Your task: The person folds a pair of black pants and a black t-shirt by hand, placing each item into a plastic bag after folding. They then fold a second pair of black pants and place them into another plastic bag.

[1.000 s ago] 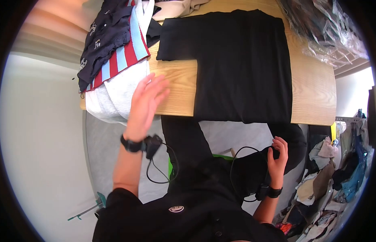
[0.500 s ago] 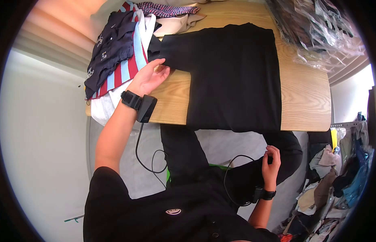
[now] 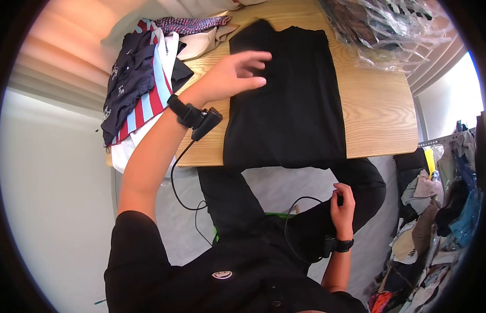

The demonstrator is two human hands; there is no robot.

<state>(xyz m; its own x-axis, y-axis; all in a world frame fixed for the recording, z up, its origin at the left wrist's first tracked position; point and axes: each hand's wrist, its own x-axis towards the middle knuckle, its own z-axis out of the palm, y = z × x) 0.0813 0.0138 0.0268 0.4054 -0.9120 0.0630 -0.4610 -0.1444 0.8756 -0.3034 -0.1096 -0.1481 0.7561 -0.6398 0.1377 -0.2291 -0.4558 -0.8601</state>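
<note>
A black garment (image 3: 287, 109) lies flat on the wooden table, its lower edge along the table's near edge. Its left part is folded inward, with a blurred corner at the top left. Over the garment's upper left side is my left hand (image 3: 240, 73), fingers apart and holding nothing. My right hand (image 3: 344, 204) rests near my right thigh, below the table edge, its fingers loosely curled with a gap to the thumb and nothing seen between them. Both wrists wear black straps with small cabled devices.
Left on the table (image 3: 381, 120) is a pile with a dark navy shirt (image 3: 129, 70) and a red and blue striped cloth (image 3: 158, 86). Clear plastic bags (image 3: 384, 31) lie at the back right. A heap of clothes (image 3: 420, 229) stands right of my legs.
The garment's left sleeve part has been folded over to the right. My left hand has let go of it and moved right and up with fingers spread. The view has shifted slightly.
</note>
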